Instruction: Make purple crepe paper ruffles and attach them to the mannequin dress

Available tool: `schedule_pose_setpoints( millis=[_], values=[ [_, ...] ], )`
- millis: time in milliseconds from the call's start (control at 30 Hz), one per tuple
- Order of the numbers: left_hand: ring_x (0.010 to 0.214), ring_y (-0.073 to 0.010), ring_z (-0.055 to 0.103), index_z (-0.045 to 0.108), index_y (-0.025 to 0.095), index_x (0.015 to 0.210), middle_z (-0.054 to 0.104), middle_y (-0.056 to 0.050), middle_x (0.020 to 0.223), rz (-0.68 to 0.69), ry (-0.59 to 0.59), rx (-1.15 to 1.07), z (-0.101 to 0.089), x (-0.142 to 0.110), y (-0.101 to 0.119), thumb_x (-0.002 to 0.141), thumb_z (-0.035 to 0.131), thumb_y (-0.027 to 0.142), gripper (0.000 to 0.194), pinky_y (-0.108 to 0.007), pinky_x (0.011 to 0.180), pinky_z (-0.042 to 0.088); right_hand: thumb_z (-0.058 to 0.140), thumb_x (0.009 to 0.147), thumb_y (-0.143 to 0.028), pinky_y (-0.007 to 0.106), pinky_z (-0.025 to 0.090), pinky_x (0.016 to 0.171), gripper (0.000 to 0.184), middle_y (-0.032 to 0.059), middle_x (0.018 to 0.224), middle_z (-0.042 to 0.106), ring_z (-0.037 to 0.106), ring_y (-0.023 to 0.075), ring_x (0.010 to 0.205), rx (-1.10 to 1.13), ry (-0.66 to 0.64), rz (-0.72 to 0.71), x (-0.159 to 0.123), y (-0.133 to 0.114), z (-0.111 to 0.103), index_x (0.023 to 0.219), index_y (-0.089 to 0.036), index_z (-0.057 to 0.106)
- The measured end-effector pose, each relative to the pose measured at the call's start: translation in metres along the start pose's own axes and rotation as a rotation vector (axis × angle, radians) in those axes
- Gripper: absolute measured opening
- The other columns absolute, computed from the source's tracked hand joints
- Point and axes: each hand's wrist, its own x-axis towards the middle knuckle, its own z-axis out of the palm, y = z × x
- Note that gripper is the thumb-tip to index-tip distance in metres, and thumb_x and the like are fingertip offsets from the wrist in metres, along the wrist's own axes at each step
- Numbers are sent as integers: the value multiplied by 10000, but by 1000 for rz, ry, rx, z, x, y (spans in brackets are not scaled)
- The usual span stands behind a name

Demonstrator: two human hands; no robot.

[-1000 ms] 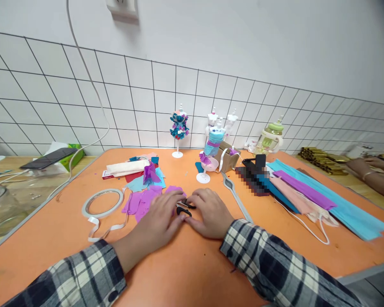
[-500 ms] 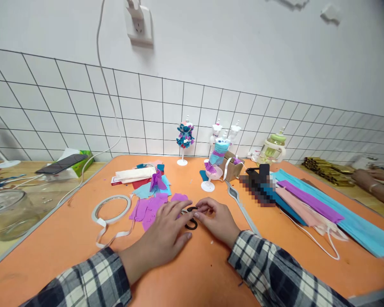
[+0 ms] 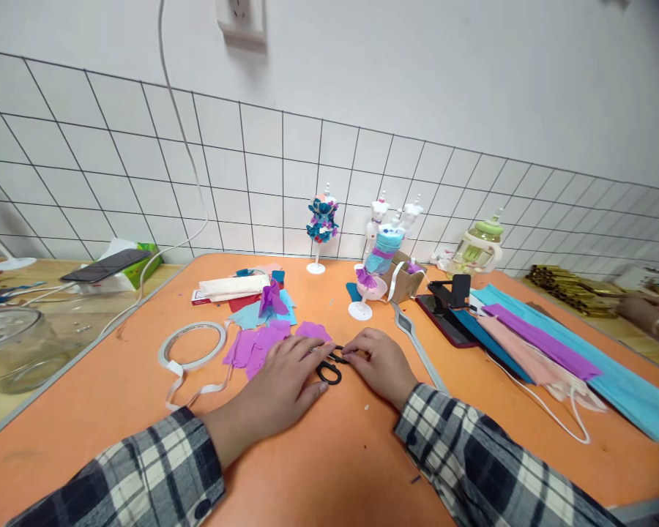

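Observation:
My left hand (image 3: 288, 377) lies flat with fingers stretched out, its fingertips over the blades of small black-handled scissors (image 3: 329, 373). Most of the blades are hidden beneath it. My right hand (image 3: 378, 364) has its fingers bent together at the upper scissor handle, pinching it near the table. The lower handle loop lies bare on the orange mat (image 3: 318, 476). Purple crepe paper pieces (image 3: 258, 348) lie behind and left of my left hand, one partly under its edge. A roll of white tape (image 3: 168, 348) rests farther left, its loose ribbon-like end curling toward me.
Small decorated dress-form stands (image 3: 322, 219) are at the back, beside a cardboard box (image 3: 409, 282). A phone (image 3: 444, 322) and folded coloured crepe paper (image 3: 532, 337) lie right. A green-lidded bottle (image 3: 477, 249) stands behind them. Another person's arm (image 3: 648, 318) shows at far right.
My right fingers have shifted slightly right along with the upper scissor handle, so the two loops show more clearly. My left hand stays flat. The camera view has tilted a little.

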Motion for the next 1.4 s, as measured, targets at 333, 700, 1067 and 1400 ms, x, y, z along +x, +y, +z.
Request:
schedule_pose_setpoints(
  millis=[333, 700, 1067, 1400],
  values=[
    [1197, -314, 487, 473, 286, 1408, 562, -75, 1366, 43, -143, 110, 1, 3, 5, 952, 496, 359, 462, -518, 999, 371, 545, 960, -341, 283, 410, 739, 219, 20, 935, 694, 609, 184, 917, -271, -167, -83, -1, -6, -5, 990, -288, 755],
    [1176, -333, 470, 455, 274, 1418, 519, -89, 1409, 68, -129, 155, 2, 3, 7, 961, 464, 434, 485, -528, 979, 361, 639, 882, -326, 267, 400, 697, 188, -12, 884, 710, 638, 160, 841, -135, -160, 58, -4, 1, -10, 1050, -267, 699],
    [1258, -323, 427, 475, 255, 1396, 511, -108, 1403, 153, -43, 123, -16, 1, 1, 952, 500, 353, 455, -512, 1033, 338, 666, 838, -393, 260, 342, 617, 159, -13, 819, 642, 585, 145, 748, -163, -151, 86, 2, 18, -11, 845, -235, 668],
    [1037, -261, 542, 740, 336, 953, 664, -11, 1098, 135, -205, 178, -70, -19, -59, 799, 678, 347, 167, -412, 907, 359, 606, 872, -361, 303, 399, 770, 223, 35, 976, 648, 591, 197, 906, -190, -115, -117, -5, 3, -22, 1048, -224, 598]
  ],
)
